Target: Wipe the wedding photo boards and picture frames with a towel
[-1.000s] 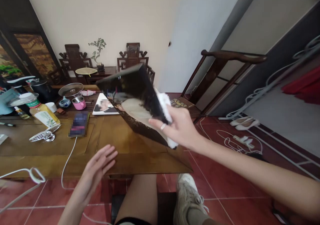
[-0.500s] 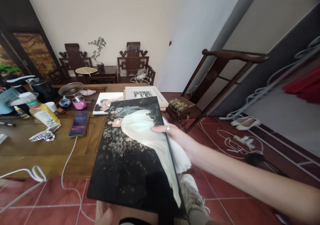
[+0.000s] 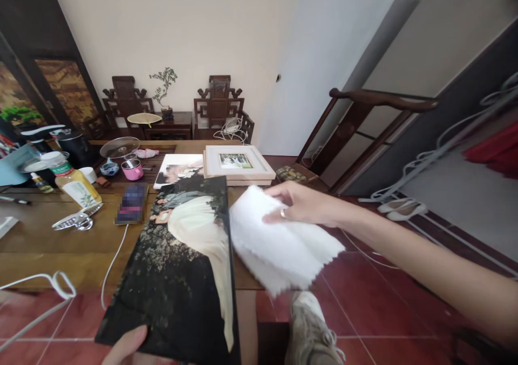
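Note:
A large dark wedding photo panel (image 3: 178, 278) tilts over the table's near edge, printed with a long pale gown. My left hand (image 3: 127, 346) grips its lower left corner, thumb on the front and the fingers hidden beneath. Just right of the panel, my right hand (image 3: 293, 205), with a ring on one finger, pinches a white cloth (image 3: 279, 251) that hangs down in folds. The cloth lies close against the panel's right edge; whether they touch I cannot tell.
On the wooden table (image 3: 76, 254) lie white framed pictures (image 3: 259, 162), a charging phone (image 3: 131, 203), a hair clip (image 3: 76, 217), a yellow bottle (image 3: 75, 181) and a pink cup (image 3: 132, 169). A wooden chair (image 3: 343, 127) stands at the right. My shoe (image 3: 309, 322) rests below on red tiles.
My right hand has left the panel's right edge and moved right, with the white cloth now in full view. The panel has shifted left and down; my left thumb now shows on its front.

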`<action>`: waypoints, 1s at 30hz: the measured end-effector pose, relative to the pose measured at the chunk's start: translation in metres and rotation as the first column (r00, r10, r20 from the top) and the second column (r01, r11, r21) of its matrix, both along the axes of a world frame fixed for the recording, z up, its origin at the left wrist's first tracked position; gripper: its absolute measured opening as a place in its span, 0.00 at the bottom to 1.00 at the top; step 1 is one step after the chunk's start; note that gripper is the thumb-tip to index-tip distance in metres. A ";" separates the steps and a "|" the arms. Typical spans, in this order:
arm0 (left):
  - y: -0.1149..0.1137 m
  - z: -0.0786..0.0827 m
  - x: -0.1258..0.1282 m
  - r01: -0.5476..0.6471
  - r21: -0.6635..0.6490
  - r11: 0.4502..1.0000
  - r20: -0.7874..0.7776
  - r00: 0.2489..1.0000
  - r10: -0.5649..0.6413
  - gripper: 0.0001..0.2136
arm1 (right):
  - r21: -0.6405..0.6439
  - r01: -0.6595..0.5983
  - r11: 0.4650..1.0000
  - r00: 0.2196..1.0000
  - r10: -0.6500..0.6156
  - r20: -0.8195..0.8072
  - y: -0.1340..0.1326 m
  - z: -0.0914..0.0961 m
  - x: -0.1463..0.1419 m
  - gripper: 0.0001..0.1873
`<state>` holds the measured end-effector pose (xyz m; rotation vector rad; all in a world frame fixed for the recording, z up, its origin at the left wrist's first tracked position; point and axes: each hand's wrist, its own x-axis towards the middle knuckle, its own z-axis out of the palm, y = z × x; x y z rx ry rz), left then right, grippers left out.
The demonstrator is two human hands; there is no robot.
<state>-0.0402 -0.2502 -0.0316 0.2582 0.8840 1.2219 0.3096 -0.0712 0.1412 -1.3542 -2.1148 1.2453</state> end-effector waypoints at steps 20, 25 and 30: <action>0.020 0.020 0.008 -0.232 -0.092 0.968 -0.119 0.968 0.221 0.09 | 0.546 -0.386 0.743 0.731 -0.114 0.673 0.081 -0.043 -0.094 0.14; 0.034 0.025 0.012 -0.231 -0.042 0.972 -0.176 0.960 0.220 0.10 | 0.569 -0.395 0.721 0.734 -0.125 0.668 0.144 -0.065 -0.167 0.20; 0.043 0.025 0.008 -0.272 -0.013 0.962 -0.267 0.928 0.259 0.12 | 0.546 -0.407 0.732 0.698 -0.136 0.703 0.175 -0.088 -0.213 0.20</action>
